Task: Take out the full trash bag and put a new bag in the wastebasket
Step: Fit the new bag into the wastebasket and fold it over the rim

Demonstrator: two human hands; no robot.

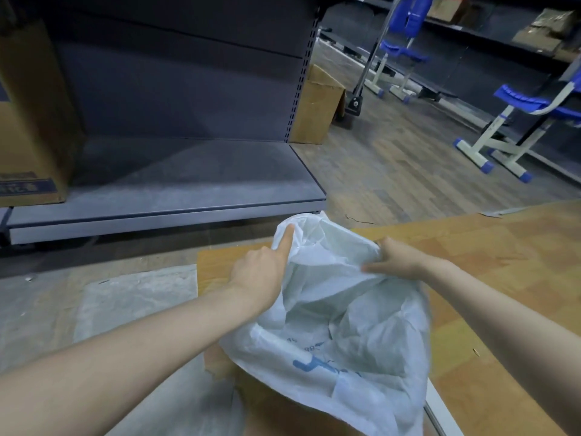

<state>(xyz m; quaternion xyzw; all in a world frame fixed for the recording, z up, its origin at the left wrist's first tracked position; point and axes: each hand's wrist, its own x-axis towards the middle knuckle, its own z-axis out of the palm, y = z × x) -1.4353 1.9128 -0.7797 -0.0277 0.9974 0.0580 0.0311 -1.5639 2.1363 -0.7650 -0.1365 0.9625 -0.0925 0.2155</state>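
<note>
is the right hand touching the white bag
Touching. The head view shows the right hand with fingers curled over the rim of the white bag, pinching the plastic.

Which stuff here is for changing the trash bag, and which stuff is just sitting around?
For the job:
- white plastic bag
- left hand and right hand, both holding the bag's rim
- brown box under the bag

Just sitting around:
- grey shelf
- cardboard boxes
- blue chairs

The white bag (pixel 339 325) has blue marks, and the big box (pixel 28 114) has a blue label. Neither can be read.
</note>
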